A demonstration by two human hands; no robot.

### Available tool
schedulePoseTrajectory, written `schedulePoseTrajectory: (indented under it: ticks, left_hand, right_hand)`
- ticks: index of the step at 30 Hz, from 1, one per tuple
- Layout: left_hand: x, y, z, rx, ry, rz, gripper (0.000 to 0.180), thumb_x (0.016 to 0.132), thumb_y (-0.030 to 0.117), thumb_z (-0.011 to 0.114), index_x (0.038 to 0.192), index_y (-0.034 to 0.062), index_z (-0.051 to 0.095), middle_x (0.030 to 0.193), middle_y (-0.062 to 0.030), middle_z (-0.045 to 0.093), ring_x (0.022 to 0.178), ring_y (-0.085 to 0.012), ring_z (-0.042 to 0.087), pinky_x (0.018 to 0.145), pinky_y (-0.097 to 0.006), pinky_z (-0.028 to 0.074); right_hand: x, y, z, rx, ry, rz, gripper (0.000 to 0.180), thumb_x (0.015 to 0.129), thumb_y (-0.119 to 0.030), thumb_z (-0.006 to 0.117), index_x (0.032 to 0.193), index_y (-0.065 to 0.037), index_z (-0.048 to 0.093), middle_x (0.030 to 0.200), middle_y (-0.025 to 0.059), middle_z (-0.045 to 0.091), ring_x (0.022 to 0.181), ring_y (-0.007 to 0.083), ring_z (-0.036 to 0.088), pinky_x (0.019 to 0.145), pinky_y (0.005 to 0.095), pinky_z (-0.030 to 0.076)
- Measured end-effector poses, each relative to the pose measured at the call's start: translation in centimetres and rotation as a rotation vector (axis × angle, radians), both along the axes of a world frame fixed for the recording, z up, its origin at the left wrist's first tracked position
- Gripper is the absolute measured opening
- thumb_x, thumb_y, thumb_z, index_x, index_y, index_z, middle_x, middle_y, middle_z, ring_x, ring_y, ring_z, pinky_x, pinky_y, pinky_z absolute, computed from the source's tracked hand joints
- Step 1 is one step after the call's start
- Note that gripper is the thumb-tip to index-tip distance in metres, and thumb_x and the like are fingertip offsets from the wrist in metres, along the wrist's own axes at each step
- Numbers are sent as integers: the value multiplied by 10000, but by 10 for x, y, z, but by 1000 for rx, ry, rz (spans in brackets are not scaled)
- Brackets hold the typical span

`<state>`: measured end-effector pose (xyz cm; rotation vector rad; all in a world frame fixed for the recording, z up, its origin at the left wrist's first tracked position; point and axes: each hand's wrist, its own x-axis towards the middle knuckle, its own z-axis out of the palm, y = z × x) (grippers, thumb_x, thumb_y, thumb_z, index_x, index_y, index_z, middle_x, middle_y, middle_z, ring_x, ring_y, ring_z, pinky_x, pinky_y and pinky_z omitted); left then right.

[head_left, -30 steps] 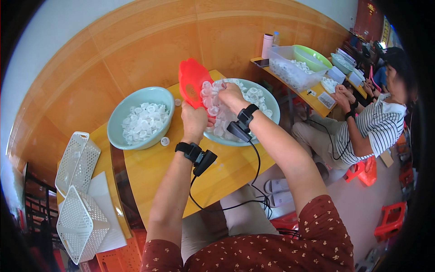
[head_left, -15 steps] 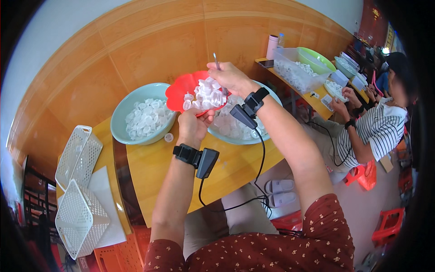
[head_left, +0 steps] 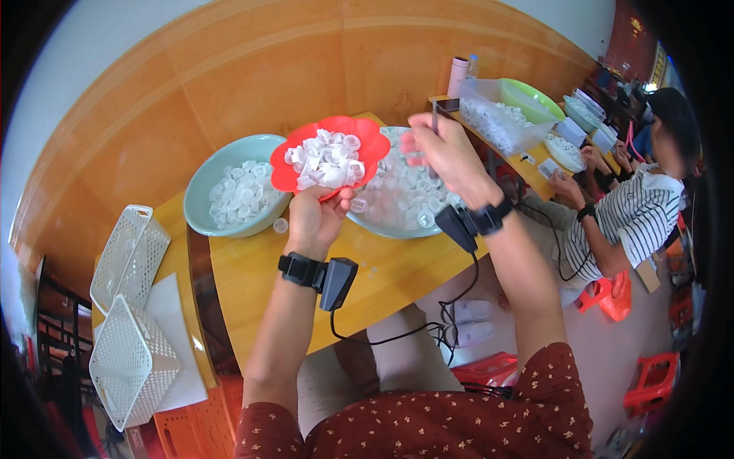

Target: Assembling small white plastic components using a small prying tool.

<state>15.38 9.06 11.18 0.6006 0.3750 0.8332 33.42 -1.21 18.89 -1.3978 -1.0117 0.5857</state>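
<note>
Partly hidden, left fingers [head_left: 345, 197] under dish [head_left: 374, 143]

Soft, fairly even indoor light fills the room, its source out of view. The tiled wall [head_left: 267, 76] and yellow bench [head_left: 298, 283] are well lit, while the white pieces [head_left: 329, 157] run so pale that their detail partly washes out. Motion smears the right hand [head_left: 456, 162], mostly at the fingers [head_left: 417, 149]. The fisheye lens bows the wall's lines, black vignetting closes the corners, and the far-right background is dim and unsharp.
</note>
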Motion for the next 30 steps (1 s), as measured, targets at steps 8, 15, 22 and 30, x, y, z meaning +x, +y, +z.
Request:
schedulePoseTrajectory:
  ticks: [8, 15, 22, 30]
  left_hand:
    - [-103, -74, -9, 60, 211, 164, 319, 793, 15, 432, 1097, -68, 481, 899, -170, 604, 574, -237, 561, 465, -318, 423]
    - [-156, -135, -62, -103, 281, 102, 212, 804, 29, 446, 984, -47, 528, 755, -130, 609, 541, -213, 560, 509, -297, 432]
    - [-127, -119, -91, -86, 455, 248, 257, 898, 192, 553, 1036, -20, 507, 847, -129, 607, 549, -189, 564, 508, -277, 465]
    - [-163, -156, -73, 148, 756, 566, 196, 886, 162, 558, 953, -14, 505, 698, -33, 502, 563, -99, 486, 472, -233, 388]
  right_hand:
    - [-39, -112, -51, -262, -55, 241, 199, 916, -153, 469, 960, 28, 538, 641, 31, 556, 580, 92, 553, 527, 235, 437]
    - [-66, -152, -110, -289, -180, 224, 171, 890, -128, 511, 916, 37, 545, 657, 43, 569, 578, 95, 537, 550, 254, 435]
    - [-88, -157, -120, -290, -203, 341, 196, 875, -134, 525, 943, 50, 530, 759, 166, 599, 640, 234, 569, 640, 318, 454]
    - [-81, -175, -122, -319, -262, 326, 200, 879, -132, 526, 972, 45, 535, 793, 185, 619, 687, 230, 608, 653, 326, 463]
